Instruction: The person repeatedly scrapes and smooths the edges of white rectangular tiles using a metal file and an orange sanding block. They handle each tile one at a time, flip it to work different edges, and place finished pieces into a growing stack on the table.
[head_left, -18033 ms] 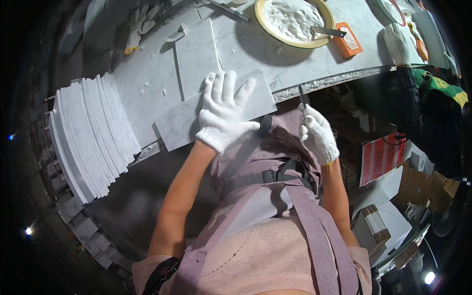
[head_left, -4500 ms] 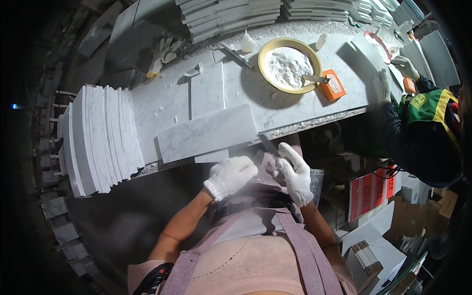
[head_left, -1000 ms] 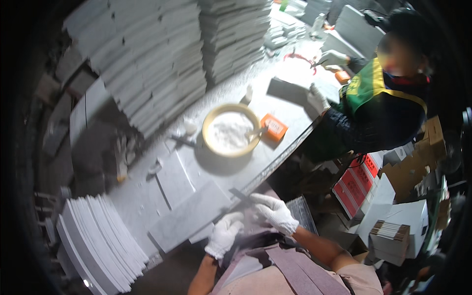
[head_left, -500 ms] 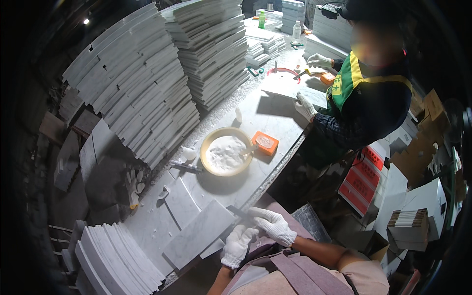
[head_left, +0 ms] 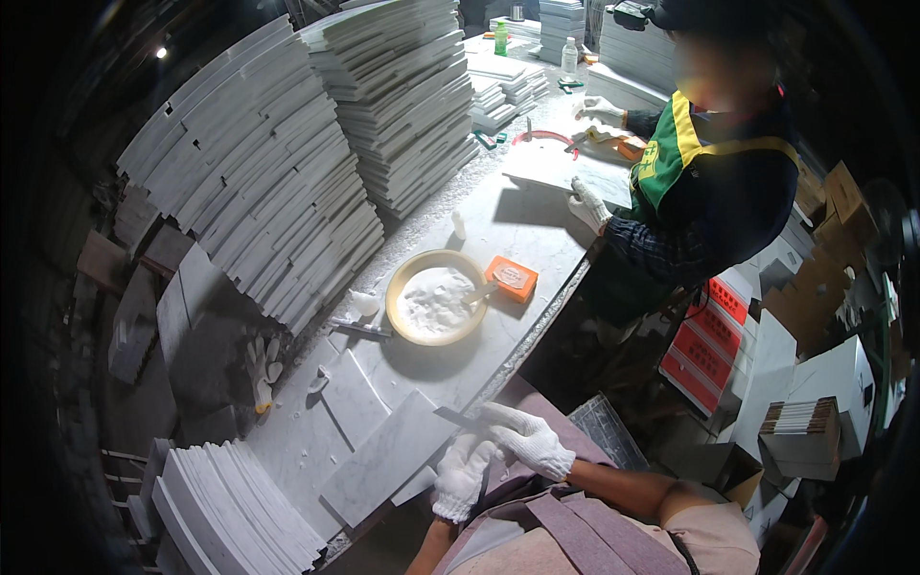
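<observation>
My right hand [head_left: 529, 441], in a white knit glove, closes on a flat grey scraper blade [head_left: 454, 416] that points left over the near edge of a marble slab [head_left: 383, 460]. Close below it, my left hand [head_left: 464, 473], also gloved, is curled with its fingers meeting the right hand's. What the left fingers hold, if anything, is hidden. The slab rests at an angle on other thin slabs at the table's front edge. Beyond it stands a cream bowl [head_left: 395, 321] of white powder or paste with a tool in it, beside an orange box [head_left: 513, 278].
Tall stacks of white slabs [head_left: 259, 172] line the table's left side. More slabs [head_left: 235, 508] stand on edge at front left. A spare glove [head_left: 259, 374] lies left of the table. Across the right side, a co-worker [head_left: 709, 192] in a green apron handles a white panel [head_left: 565, 177].
My view has shifted slightly. My hands and the scraper keep nearly the same pose. The co-worker's far gloved hand has moved a little left over the panel.
</observation>
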The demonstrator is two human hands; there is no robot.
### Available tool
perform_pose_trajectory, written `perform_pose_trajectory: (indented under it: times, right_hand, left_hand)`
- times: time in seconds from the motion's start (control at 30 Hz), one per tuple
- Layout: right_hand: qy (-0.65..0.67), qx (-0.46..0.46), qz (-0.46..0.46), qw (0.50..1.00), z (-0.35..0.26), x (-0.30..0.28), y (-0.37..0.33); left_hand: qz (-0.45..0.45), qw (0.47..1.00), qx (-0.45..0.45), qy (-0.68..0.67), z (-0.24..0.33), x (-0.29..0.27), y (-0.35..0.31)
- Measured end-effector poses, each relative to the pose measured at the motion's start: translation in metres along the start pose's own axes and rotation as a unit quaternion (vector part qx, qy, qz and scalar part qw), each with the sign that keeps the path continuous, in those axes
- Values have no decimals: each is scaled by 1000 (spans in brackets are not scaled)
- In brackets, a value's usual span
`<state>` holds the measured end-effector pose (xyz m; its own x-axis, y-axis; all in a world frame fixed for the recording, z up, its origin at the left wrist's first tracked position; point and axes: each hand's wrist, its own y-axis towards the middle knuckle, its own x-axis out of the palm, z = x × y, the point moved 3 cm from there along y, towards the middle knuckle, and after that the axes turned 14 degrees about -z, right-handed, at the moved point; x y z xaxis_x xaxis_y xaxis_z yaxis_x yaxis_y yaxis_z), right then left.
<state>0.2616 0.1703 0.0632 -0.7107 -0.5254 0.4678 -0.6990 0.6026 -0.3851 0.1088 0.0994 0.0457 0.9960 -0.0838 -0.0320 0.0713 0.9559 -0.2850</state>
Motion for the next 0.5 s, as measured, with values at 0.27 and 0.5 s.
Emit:
perform_pose_trajectory:
  times: [0.27,0.5]
  right_hand:
    - [15,15,-33,999,11,3,-2]
    - [-38,16,-27,999,6,6,-4]
  left_hand:
    - [41,999,-9,7,4,-3,-2]
    - [54,998,-23,-36,9,0,-4]
